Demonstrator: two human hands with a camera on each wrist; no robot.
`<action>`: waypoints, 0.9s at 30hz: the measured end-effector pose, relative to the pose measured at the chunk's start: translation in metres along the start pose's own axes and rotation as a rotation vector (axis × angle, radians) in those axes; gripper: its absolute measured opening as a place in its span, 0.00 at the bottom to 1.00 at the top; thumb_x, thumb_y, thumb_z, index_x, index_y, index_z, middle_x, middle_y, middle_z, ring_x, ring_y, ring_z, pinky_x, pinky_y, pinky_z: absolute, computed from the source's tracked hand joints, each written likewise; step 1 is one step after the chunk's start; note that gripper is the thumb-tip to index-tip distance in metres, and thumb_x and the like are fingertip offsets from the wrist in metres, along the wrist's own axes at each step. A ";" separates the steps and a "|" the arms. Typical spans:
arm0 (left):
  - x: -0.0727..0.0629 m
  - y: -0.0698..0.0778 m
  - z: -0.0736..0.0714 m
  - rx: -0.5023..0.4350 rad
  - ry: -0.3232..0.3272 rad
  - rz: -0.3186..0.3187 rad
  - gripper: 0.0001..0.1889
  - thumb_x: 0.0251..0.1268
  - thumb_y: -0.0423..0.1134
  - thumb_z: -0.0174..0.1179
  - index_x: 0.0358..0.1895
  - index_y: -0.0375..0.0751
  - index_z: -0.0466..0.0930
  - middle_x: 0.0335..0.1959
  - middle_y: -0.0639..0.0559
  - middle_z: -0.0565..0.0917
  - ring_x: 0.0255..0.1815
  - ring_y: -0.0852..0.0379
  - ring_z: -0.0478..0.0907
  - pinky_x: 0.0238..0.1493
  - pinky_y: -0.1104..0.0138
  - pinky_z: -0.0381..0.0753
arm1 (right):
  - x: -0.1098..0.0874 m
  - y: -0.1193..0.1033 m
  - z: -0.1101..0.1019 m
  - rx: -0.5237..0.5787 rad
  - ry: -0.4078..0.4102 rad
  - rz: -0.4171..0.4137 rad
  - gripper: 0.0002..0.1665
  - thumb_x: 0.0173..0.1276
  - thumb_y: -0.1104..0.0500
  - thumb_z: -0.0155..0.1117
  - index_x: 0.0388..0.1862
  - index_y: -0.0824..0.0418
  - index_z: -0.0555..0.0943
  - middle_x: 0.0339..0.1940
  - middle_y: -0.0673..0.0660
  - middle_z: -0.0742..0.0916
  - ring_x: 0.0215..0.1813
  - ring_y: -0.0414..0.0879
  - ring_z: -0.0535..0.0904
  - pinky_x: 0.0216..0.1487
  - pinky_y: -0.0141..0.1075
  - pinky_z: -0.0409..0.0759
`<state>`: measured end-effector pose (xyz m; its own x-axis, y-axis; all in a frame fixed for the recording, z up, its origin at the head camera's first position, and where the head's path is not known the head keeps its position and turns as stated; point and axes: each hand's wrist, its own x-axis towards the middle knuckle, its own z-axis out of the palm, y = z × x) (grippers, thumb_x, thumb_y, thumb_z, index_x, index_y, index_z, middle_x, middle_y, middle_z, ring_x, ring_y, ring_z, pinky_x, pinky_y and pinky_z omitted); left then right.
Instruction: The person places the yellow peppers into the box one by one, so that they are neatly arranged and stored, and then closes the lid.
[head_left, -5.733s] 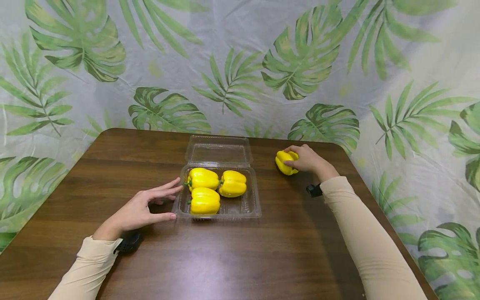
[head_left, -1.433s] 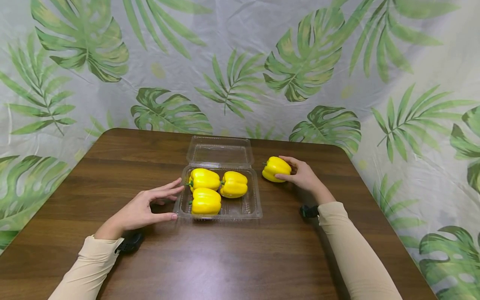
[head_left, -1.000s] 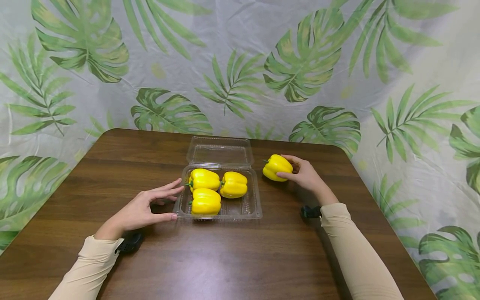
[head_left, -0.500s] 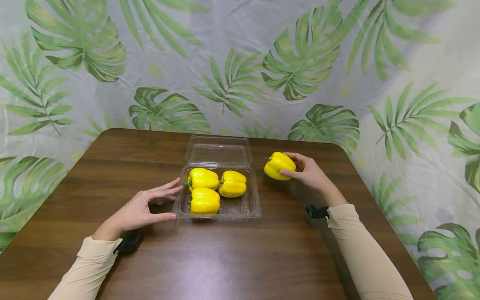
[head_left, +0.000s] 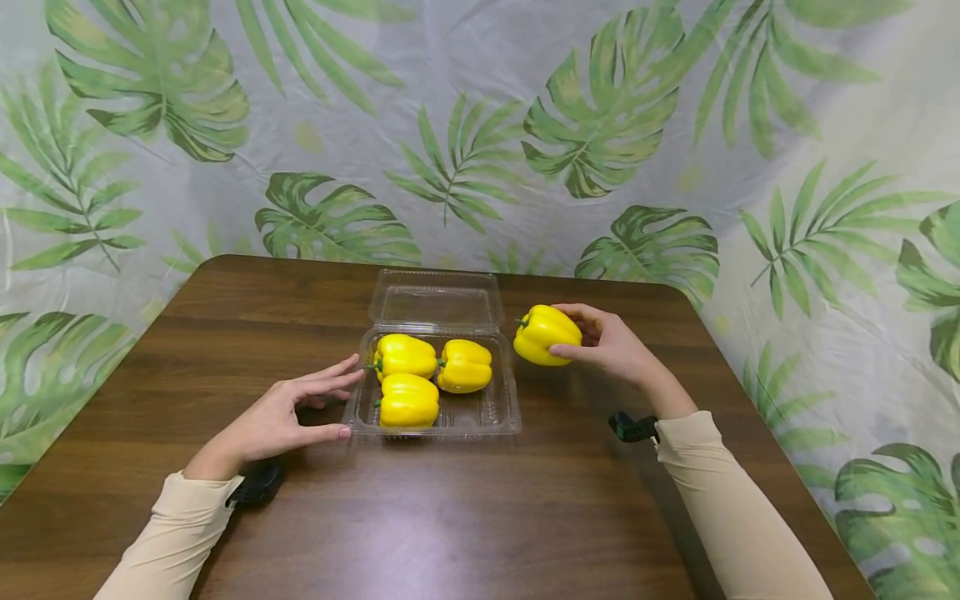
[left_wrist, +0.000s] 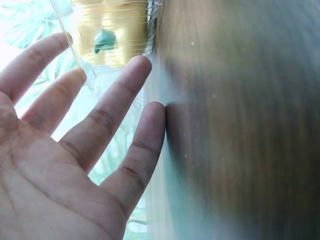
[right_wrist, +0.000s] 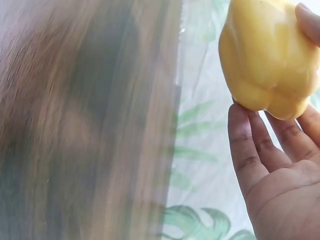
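Note:
A yellow bell pepper (head_left: 542, 335) with a short green stem is gripped by my right hand (head_left: 611, 350), just right of the clear plastic container. In the right wrist view the thumb and fingers hold this pepper (right_wrist: 270, 55) by its blunt end, above the table. The hinged container (head_left: 480, 421) stands with its lid (head_left: 437, 300) folded back, and three yellow peppers (head_left: 408, 402) lie inside it. My left hand (head_left: 277, 421) spreads its straight fingers along the container's left side, thumb at the front corner. The left wrist view shows those fingers (left_wrist: 115, 107) at the clear wall.
The brown wooden table (head_left: 420, 517) has rounded far corners. Behind it hangs a pale cloth (head_left: 465, 133) printed with green leaves. Each wrist wears a black camera strap, such as the right one (head_left: 632, 427).
My right hand has taken the pepper from farther right, lifted it, and moved left toward the container; it shifted slightly left in the last half second. The left hand and container have stayed put.

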<state>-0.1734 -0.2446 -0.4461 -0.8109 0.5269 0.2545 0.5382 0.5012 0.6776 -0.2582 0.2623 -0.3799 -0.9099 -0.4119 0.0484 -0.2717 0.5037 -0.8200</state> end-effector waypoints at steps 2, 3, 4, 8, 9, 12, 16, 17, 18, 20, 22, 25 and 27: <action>0.000 0.000 0.000 -0.001 0.000 0.000 0.40 0.64 0.45 0.79 0.79 0.43 0.74 0.84 0.46 0.69 0.61 0.65 0.85 0.61 0.60 0.87 | -0.001 -0.005 0.002 0.001 -0.010 -0.008 0.39 0.71 0.53 0.78 0.78 0.53 0.75 0.68 0.58 0.86 0.61 0.51 0.85 0.57 0.31 0.85; 0.000 0.001 0.000 -0.002 0.000 0.001 0.40 0.64 0.45 0.79 0.79 0.43 0.74 0.84 0.46 0.69 0.61 0.65 0.85 0.61 0.60 0.87 | -0.002 -0.008 0.003 0.005 -0.017 -0.012 0.39 0.71 0.54 0.78 0.78 0.54 0.75 0.68 0.58 0.86 0.61 0.51 0.85 0.57 0.32 0.86; 0.000 0.001 0.000 -0.003 0.000 0.001 0.40 0.64 0.45 0.79 0.79 0.43 0.74 0.84 0.46 0.69 0.61 0.65 0.85 0.61 0.60 0.87 | -0.002 -0.010 0.005 0.006 -0.022 -0.014 0.39 0.71 0.54 0.79 0.78 0.53 0.75 0.67 0.58 0.86 0.60 0.51 0.85 0.57 0.32 0.86; 0.000 0.001 0.000 -0.006 0.000 0.000 0.40 0.64 0.45 0.79 0.78 0.43 0.74 0.84 0.46 0.69 0.61 0.65 0.86 0.61 0.60 0.87 | -0.004 -0.018 0.009 0.011 -0.043 -0.021 0.39 0.70 0.54 0.79 0.77 0.53 0.75 0.66 0.58 0.87 0.60 0.52 0.85 0.57 0.33 0.86; 0.000 0.001 0.000 -0.007 -0.001 -0.001 0.40 0.64 0.45 0.79 0.78 0.43 0.74 0.84 0.47 0.69 0.61 0.65 0.86 0.61 0.60 0.87 | -0.005 -0.019 0.010 0.010 -0.051 -0.024 0.39 0.70 0.54 0.79 0.77 0.53 0.75 0.66 0.58 0.87 0.60 0.52 0.85 0.57 0.34 0.86; 0.000 0.001 0.000 -0.009 -0.003 -0.002 0.40 0.64 0.45 0.79 0.78 0.43 0.75 0.84 0.47 0.69 0.61 0.65 0.86 0.61 0.61 0.87 | -0.005 -0.023 0.014 0.004 -0.075 -0.032 0.39 0.69 0.55 0.80 0.77 0.53 0.76 0.67 0.57 0.86 0.60 0.52 0.85 0.58 0.34 0.86; 0.001 0.000 0.000 -0.006 -0.005 -0.002 0.40 0.64 0.46 0.79 0.78 0.44 0.74 0.84 0.47 0.69 0.61 0.65 0.86 0.61 0.61 0.87 | -0.005 -0.028 0.017 0.008 -0.108 -0.038 0.40 0.68 0.55 0.81 0.77 0.52 0.76 0.68 0.57 0.86 0.61 0.52 0.85 0.60 0.36 0.86; 0.001 0.000 0.000 -0.005 -0.006 -0.001 0.40 0.64 0.46 0.79 0.78 0.44 0.74 0.84 0.47 0.69 0.61 0.65 0.86 0.61 0.61 0.87 | -0.005 -0.029 0.018 0.009 -0.113 -0.040 0.39 0.68 0.55 0.81 0.76 0.51 0.76 0.68 0.57 0.86 0.61 0.52 0.85 0.60 0.37 0.87; 0.001 0.000 -0.001 -0.005 -0.006 0.000 0.40 0.65 0.46 0.79 0.79 0.44 0.74 0.84 0.47 0.69 0.61 0.65 0.86 0.61 0.61 0.87 | -0.005 -0.030 0.019 0.009 -0.119 -0.044 0.40 0.68 0.55 0.81 0.76 0.51 0.76 0.68 0.56 0.86 0.62 0.52 0.85 0.61 0.38 0.87; 0.001 0.000 -0.001 -0.004 -0.007 0.002 0.40 0.65 0.46 0.79 0.79 0.44 0.74 0.84 0.47 0.69 0.61 0.65 0.86 0.61 0.60 0.87 | -0.005 -0.032 0.021 0.008 -0.133 -0.054 0.40 0.68 0.55 0.81 0.76 0.51 0.76 0.68 0.56 0.86 0.62 0.52 0.85 0.61 0.40 0.87; 0.001 0.001 -0.001 -0.005 -0.007 0.002 0.40 0.65 0.46 0.79 0.79 0.44 0.74 0.84 0.46 0.69 0.61 0.65 0.86 0.61 0.60 0.87 | -0.006 -0.034 0.023 0.003 -0.144 -0.060 0.40 0.67 0.55 0.82 0.76 0.50 0.76 0.68 0.55 0.85 0.62 0.51 0.84 0.62 0.40 0.87; 0.001 0.000 -0.001 -0.008 -0.006 0.001 0.40 0.65 0.46 0.79 0.79 0.44 0.74 0.84 0.46 0.69 0.61 0.65 0.86 0.61 0.61 0.87 | -0.006 -0.039 0.026 -0.002 -0.164 -0.066 0.40 0.67 0.55 0.82 0.75 0.50 0.76 0.67 0.55 0.85 0.63 0.51 0.84 0.61 0.38 0.87; 0.000 0.000 0.000 -0.008 -0.005 0.000 0.40 0.65 0.45 0.79 0.79 0.43 0.74 0.84 0.47 0.69 0.61 0.65 0.86 0.60 0.61 0.87 | -0.006 -0.042 0.028 -0.008 -0.182 -0.075 0.40 0.67 0.55 0.82 0.75 0.50 0.76 0.67 0.55 0.85 0.63 0.51 0.85 0.61 0.37 0.87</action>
<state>-0.1737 -0.2445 -0.4455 -0.8096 0.5306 0.2511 0.5366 0.4953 0.6832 -0.2327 0.2221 -0.3623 -0.8158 -0.5783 0.0046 -0.3393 0.4722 -0.8136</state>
